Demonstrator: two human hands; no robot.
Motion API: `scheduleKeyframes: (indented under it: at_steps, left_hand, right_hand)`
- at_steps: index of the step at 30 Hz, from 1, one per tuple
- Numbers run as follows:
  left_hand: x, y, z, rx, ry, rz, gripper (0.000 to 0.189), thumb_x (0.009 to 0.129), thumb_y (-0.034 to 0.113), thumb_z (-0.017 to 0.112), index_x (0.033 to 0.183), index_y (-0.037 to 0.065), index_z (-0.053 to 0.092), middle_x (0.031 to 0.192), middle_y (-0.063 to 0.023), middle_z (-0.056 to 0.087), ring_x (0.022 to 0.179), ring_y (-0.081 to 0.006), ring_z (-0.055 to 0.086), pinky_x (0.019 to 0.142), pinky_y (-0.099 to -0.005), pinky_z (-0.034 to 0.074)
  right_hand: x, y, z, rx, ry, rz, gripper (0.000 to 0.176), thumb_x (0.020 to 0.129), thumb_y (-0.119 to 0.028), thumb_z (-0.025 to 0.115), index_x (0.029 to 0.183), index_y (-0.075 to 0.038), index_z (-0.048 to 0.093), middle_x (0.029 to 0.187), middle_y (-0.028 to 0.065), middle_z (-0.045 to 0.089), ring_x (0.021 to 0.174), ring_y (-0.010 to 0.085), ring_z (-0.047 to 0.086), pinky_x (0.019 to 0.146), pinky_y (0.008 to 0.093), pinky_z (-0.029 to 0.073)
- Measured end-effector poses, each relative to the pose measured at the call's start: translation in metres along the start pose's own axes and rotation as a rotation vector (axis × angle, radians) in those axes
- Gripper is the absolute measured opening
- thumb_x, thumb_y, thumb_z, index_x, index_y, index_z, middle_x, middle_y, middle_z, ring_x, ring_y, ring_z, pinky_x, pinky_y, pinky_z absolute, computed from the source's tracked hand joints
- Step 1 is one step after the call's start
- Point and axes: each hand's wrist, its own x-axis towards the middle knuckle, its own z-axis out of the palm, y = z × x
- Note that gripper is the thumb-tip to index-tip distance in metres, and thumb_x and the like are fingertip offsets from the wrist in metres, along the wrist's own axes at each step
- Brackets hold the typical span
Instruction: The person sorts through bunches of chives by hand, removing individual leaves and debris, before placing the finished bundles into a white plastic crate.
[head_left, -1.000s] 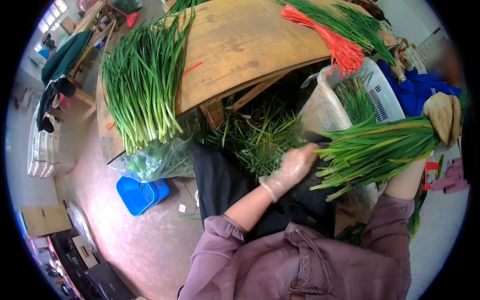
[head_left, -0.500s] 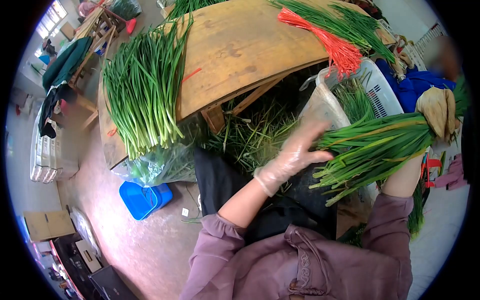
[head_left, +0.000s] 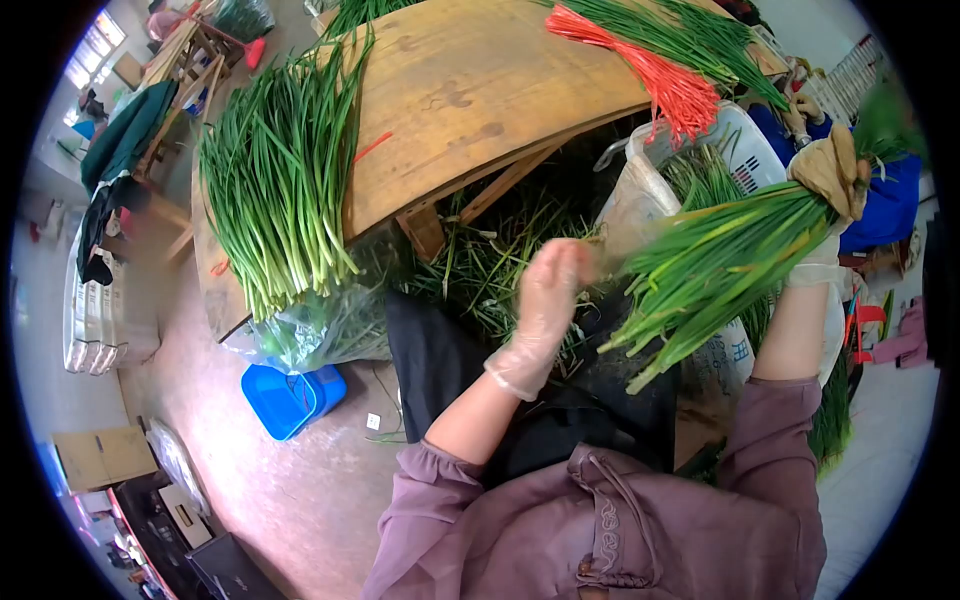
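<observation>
My right hand, in a tan glove, grips a thick bunch of green chives held slanting over my lap, cut ends pointing down and left. My left hand, in a thin clear glove, is raised beside the bunch's lower part with its fingers together; whether it pinches a leaf is blurred. A long pile of chives lies on the left end of the wooden table. More chives and a bundle of red ties lie at the table's far right.
Chive trimmings are heaped under the table in front of my knees. A white plastic basket with greens and a clear bag stand to the right. A blue bin sits on the floor at left. Someone in blue is at far right.
My right hand has lifted and tilted the bunch steeper. My left hand has risen from the bunch's cut ends and drawn left, its fingers now closed together.
</observation>
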Motion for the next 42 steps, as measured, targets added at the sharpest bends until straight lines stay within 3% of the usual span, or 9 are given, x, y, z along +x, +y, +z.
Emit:
scheduleKeyframes:
  at_steps: [5,11,21,25,27,30,32,35,42]
  left_hand:
    - [0.021,-0.046,-0.072,0.068,0.051,-0.265,0.016,0.089,0.018,0.047,0.091,0.002,0.052,0.079,-0.0038,0.058,0.066,-0.0091,0.049,0.063,-0.0235,0.042]
    - [-0.022,0.007,0.002,0.152,-0.702,-0.286,0.026,0.078,0.01,0.065,0.1,0.0,0.056,0.088,-0.0033,0.059,0.082,-0.0099,0.054,0.073,-0.0228,0.045]
    - [-0.03,-0.011,-0.001,-0.212,-0.426,-0.484,0.004,0.081,0.006,0.058,0.083,0.002,0.059,0.077,0.0002,0.06,0.07,-0.0064,0.052,0.068,-0.0184,0.041]
    - [-0.022,-0.043,-0.025,0.365,-0.196,0.036,0.005,0.083,0.004,0.054,0.081,0.001,0.058,0.078,0.0001,0.057,0.069,-0.007,0.049,0.065,-0.0203,0.042]
    - [-0.014,-0.071,-0.059,0.437,0.026,-0.093,0.009,0.081,0.009,0.057,0.077,0.001,0.057,0.073,0.0011,0.056,0.066,-0.008,0.048,0.063,-0.0213,0.041]
    - [-0.007,-0.093,-0.095,0.524,-0.007,-0.393,0.016,0.08,0.015,0.06,0.087,0.002,0.058,0.085,-0.0028,0.057,0.076,-0.0108,0.05,0.07,-0.0231,0.043]
    - [-0.012,-0.066,-0.072,0.677,-0.109,0.096,0.031,0.08,0.02,0.061,0.105,0.004,0.053,0.102,-0.0069,0.053,0.092,-0.0146,0.049,0.081,-0.0264,0.041]
    - [-0.013,-0.021,-0.028,0.121,-0.495,-0.059,0.046,0.081,0.025,0.06,0.119,0.005,0.045,0.116,-0.0086,0.046,0.105,-0.0178,0.044,0.088,-0.0297,0.039]
    - [-0.017,-0.006,0.002,0.013,-0.648,-0.357,0.013,0.082,0.011,0.059,0.091,0.002,0.06,0.078,0.0014,0.059,0.075,-0.0076,0.053,0.073,-0.0213,0.043]
  right_hand:
    - [-0.012,-0.024,-0.023,-0.039,0.038,-0.04,0.016,0.087,-0.017,0.049,0.075,-0.009,0.041,0.043,-0.0095,0.042,0.037,0.0007,0.038,0.046,0.0143,0.032]
    - [-0.009,-0.01,-0.016,-0.056,0.095,-0.05,0.017,0.086,-0.018,0.051,0.075,-0.01,0.04,0.043,-0.0096,0.042,0.038,0.001,0.037,0.047,0.0139,0.031]
    - [-0.013,-0.016,-0.016,-0.06,0.128,-0.051,0.018,0.083,-0.011,0.054,0.074,-0.009,0.038,0.049,-0.0048,0.04,0.044,0.0046,0.042,0.054,0.0192,0.036]
    - [-0.008,-0.014,-0.01,0.027,-0.02,0.065,0.017,0.084,-0.01,0.052,0.074,-0.009,0.038,0.044,-0.0065,0.039,0.04,0.0027,0.041,0.056,0.0186,0.036]
    - [-0.011,-0.026,-0.011,-0.011,0.111,-0.038,0.016,0.084,-0.01,0.05,0.074,-0.008,0.038,0.039,-0.0078,0.038,0.035,0.0015,0.039,0.057,0.0177,0.037]
    - [-0.01,-0.04,-0.014,-0.043,0.113,-0.057,0.015,0.085,-0.009,0.049,0.074,-0.008,0.038,0.039,-0.0076,0.042,0.035,0.0017,0.039,0.059,0.0171,0.039]
    - [-0.007,-0.04,-0.01,0.012,0.071,-0.015,0.015,0.084,-0.01,0.049,0.074,-0.008,0.038,0.04,-0.0073,0.044,0.039,0.0016,0.041,0.06,0.0171,0.039]
    - [-0.005,-0.033,-0.01,-0.006,0.088,0.003,0.015,0.084,-0.01,0.049,0.074,-0.008,0.039,0.041,-0.0076,0.042,0.041,0.0017,0.041,0.058,0.0178,0.038]
    - [-0.003,-0.027,-0.009,-0.037,0.095,0.001,0.016,0.084,-0.01,0.051,0.075,-0.009,0.038,0.044,-0.0072,0.038,0.044,0.0033,0.04,0.058,0.0188,0.037]
